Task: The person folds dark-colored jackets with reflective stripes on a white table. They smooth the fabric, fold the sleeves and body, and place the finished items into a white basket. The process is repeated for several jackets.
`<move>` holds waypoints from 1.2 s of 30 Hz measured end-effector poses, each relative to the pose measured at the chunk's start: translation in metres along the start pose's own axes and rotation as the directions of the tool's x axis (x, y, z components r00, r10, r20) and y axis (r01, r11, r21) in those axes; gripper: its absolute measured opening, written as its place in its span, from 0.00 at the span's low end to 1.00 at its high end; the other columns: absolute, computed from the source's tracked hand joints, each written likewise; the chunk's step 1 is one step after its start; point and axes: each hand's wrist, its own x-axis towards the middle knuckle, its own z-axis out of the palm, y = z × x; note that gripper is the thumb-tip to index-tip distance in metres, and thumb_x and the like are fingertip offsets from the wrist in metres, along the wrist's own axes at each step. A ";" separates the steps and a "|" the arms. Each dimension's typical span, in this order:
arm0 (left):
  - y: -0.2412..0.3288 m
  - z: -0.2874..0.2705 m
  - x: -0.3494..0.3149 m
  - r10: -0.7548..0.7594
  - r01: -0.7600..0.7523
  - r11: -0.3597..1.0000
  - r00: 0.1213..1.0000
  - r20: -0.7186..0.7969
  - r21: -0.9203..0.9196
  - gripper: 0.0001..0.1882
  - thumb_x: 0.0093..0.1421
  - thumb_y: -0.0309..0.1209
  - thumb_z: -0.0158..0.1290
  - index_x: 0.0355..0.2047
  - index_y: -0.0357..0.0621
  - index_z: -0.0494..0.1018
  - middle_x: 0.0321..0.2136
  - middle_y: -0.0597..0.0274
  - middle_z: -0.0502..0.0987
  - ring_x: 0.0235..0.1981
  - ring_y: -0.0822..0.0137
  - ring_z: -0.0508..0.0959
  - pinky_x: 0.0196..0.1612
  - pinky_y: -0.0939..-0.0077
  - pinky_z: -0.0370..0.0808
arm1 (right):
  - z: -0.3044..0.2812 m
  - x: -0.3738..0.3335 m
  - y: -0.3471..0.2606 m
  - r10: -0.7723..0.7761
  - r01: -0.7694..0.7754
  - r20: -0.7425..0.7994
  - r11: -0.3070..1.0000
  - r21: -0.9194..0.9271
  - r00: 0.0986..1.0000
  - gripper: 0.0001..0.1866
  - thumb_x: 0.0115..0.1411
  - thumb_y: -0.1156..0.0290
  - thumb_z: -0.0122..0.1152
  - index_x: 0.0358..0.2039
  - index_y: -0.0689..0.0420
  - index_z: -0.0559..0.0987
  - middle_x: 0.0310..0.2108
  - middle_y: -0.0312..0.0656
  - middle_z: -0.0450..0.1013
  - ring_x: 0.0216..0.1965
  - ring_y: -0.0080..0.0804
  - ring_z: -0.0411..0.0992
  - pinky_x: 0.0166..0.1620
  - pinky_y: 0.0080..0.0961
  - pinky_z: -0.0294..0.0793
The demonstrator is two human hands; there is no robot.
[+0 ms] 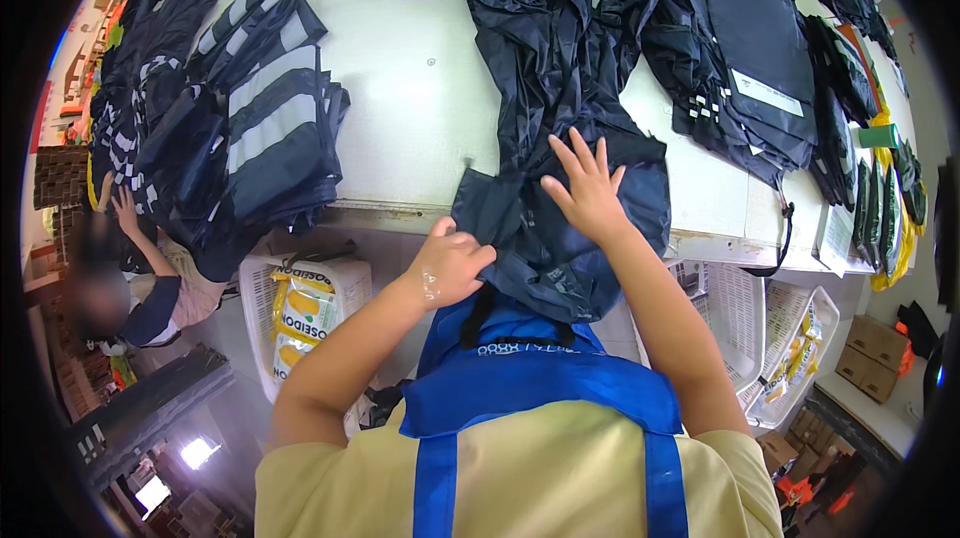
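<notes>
A dark navy, shiny waterproof garment (545, 78) lies lengthwise before me, its near end hanging over the table edge towards my lap. Pale grey reflective bands cross its far part. My left hand (452, 263) is closed, fingers curled on the near left edge of this garment. Farther forward and to the right, my right hand (588, 188) rests flat on the fabric with its fingers spread. A blue apron (540, 388) covers my front below the garment.
Folded dark garments with grey bands (275, 118) are piled left; more flat dark garments (745, 28) lie right on the white table (400, 88). White plastic baskets (355, 283) with yellow packages stand below. At far left, another person's hand (127, 213) touches dark garments.
</notes>
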 end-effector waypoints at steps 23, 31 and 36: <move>-0.121 -0.009 0.162 -0.702 0.377 0.538 0.696 -0.152 -0.754 0.08 0.59 0.30 0.52 0.38 0.42 0.73 0.34 0.65 0.74 0.32 0.72 0.77 0.35 0.79 0.74 | -0.020 0.036 0.046 0.084 -0.149 -0.298 0.968 -0.203 0.951 0.25 0.53 0.59 0.60 0.50 0.54 0.73 0.55 0.40 0.65 0.59 0.37 0.60 0.61 0.54 0.47; -0.072 -0.034 0.281 -0.763 0.631 0.577 0.643 -0.067 -0.519 0.27 0.47 0.44 0.60 0.37 0.33 0.70 0.36 0.41 0.75 0.42 0.46 0.77 0.44 0.63 0.74 | -0.055 0.175 0.059 0.656 -0.470 -0.066 0.602 0.645 0.752 0.42 0.48 0.58 0.68 0.56 0.71 0.62 0.36 0.51 0.75 0.38 0.38 0.74 0.44 0.29 0.71; -0.109 -0.064 0.232 -0.477 -0.070 0.085 0.873 -0.102 -0.994 0.11 0.50 0.21 0.50 0.36 0.40 0.69 0.30 0.63 0.74 0.32 0.73 0.73 0.34 0.76 0.70 | -0.090 0.132 0.049 0.462 0.294 -0.587 0.560 0.774 0.665 0.11 0.60 0.77 0.54 0.44 0.58 0.75 0.33 0.33 0.71 0.23 0.14 0.66 0.22 0.13 0.65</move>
